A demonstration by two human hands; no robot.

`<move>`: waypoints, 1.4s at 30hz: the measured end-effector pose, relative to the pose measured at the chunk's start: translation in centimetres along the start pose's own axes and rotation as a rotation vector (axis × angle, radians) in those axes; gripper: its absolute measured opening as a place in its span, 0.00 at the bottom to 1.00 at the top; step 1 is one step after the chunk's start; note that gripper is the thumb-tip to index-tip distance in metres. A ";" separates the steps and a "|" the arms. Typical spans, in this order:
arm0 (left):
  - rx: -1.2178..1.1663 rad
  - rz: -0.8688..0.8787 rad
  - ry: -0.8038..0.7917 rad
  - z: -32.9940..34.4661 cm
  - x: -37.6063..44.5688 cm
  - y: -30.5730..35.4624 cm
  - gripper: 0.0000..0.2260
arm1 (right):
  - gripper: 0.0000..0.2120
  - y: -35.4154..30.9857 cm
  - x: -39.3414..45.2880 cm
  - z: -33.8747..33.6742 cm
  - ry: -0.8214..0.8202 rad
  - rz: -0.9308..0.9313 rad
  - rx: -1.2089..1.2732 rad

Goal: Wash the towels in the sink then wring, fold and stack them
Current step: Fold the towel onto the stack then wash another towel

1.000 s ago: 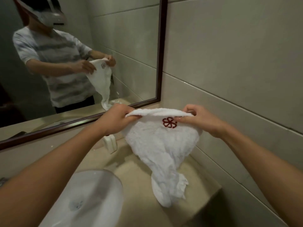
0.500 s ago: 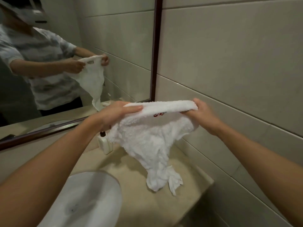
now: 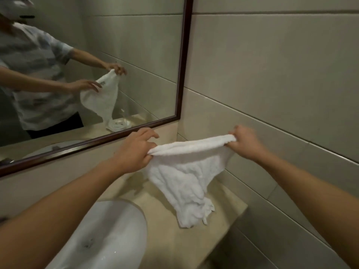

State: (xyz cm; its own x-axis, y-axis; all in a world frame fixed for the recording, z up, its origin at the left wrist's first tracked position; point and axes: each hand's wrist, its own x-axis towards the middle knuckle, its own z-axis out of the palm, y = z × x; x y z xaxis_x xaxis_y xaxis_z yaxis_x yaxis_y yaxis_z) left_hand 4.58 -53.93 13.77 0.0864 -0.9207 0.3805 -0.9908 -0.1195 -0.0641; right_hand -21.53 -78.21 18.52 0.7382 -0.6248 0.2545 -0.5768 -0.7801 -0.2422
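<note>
Item 1: white towel (image 3: 186, 171), terry, held in the air over the tabletop (image 3: 165, 235) to the right of the sink (image 3: 108, 235). Top edge pulled into a band between both hands; body hangs in a crumpled, twisted point whose tip reaches down to, or just above, the tabletop; contact cannot be told.

Item 2: left hand (image 3: 136, 150), pinching the left end of the top edge between thumb and lower fingers; upper fingers half spread above the cloth.

Item 3: right hand (image 3: 244, 142), fingers curled round the bunched right corner, gripping it.

Item 4: sink, white basin, bottom left; no towel in it.

Item 5: mirror (image 3: 182, 74), dark wood frame, on the tiled wall (image 3: 272, 74); reflects the person and the towel.

Progress, as judged: the wrinkled, rope-like lower part suggests washing and wringing of this towel are finished. The towel is being opened out for folding. No fold is made yet, and no stack shows on the tabletop directly. Folding and stacking remain.
</note>
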 end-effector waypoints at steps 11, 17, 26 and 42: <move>0.079 -0.384 -0.075 -2.8 0.3 0.5 0.19 | 0.17 0.0 -2.1 -3.2 0.129 -0.003 0.082; -0.170 -0.258 -0.115 -1.7 0.3 1.1 0.16 | 0.15 -0.8 -2.4 -0.4 0.129 0.021 0.098; -0.989 -0.480 -0.335 2.8 -3.0 5.6 0.16 | 0.23 -1.3 -6.3 3.5 -0.405 0.246 0.658; -1.104 -0.489 -0.361 2.7 -1.9 7.0 0.17 | 0.08 -0.2 -6.2 3.9 -0.292 0.161 0.859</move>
State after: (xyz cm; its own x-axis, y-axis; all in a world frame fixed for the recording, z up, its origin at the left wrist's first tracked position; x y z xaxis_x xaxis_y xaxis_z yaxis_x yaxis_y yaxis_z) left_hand -2.22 -54.05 10.07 0.3190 -0.9377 -0.1375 -0.3913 -0.2624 0.8821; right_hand -24.62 -74.01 13.30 0.7981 -0.5995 -0.0604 -0.3083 -0.3201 -0.8958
